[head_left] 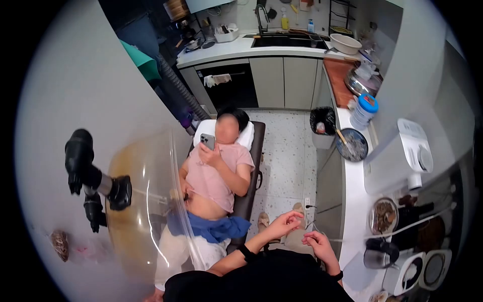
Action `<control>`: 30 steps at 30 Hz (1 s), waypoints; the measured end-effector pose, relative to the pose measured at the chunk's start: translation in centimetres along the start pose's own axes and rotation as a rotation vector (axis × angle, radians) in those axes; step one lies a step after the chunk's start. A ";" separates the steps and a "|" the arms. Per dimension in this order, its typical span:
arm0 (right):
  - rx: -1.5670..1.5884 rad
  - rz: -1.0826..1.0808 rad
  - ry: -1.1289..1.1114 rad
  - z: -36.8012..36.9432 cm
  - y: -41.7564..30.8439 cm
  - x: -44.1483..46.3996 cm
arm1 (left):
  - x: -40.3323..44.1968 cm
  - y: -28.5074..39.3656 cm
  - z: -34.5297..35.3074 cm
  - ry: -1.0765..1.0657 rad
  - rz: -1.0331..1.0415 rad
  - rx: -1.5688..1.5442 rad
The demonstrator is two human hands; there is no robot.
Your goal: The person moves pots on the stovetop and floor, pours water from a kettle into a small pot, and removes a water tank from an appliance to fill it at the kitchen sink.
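My left hand (286,224) is held out in front of my body with loosely stretched fingers and nothing in it. Close beside it on the right, my right hand (318,242) has its fingers loosely bent and apart, also holding nothing. Both float above my lap, over my beige trousers (298,240), touching no object. To the left, a person in a pink shirt (221,161) lies face up on a dark padded couch (257,136), a phone (207,140) in one hand. The shirt is raised from the belly, and a blue cloth (214,227) covers the hips.
A large transparent plastic hood (146,201) on a black jointed arm (83,161) stands at the left, partly over the person's legs. A white counter (354,221) on the right carries a bowl (351,145), a kettle (381,253) and a blue-lidded tub (364,111). Behind are a bin (322,138) and sink (289,42).
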State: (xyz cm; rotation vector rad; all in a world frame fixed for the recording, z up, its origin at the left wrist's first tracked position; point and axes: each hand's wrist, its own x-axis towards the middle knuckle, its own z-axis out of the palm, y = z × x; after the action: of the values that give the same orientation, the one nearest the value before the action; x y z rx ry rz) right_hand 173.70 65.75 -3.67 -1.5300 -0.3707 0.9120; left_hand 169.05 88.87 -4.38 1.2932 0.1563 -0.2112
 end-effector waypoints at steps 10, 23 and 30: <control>0.097 0.033 -0.067 -7.0 -7.5 24.7 | 20.9 8.4 -12.7 0.040 0.014 0.038; 0.141 0.019 -0.044 -19.8 -22.8 57.7 | 50.7 24.4 -30.9 0.177 -0.019 -0.068; 0.218 0.031 0.010 -21.5 -27.0 73.8 | 63.7 30.1 -42.5 0.103 -0.003 -0.201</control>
State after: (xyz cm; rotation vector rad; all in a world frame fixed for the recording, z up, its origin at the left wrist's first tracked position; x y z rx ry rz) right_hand 243.46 107.79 -3.83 -1.3420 -0.2329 0.9371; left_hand 238.26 133.27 -2.46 1.1046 0.2609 -0.1280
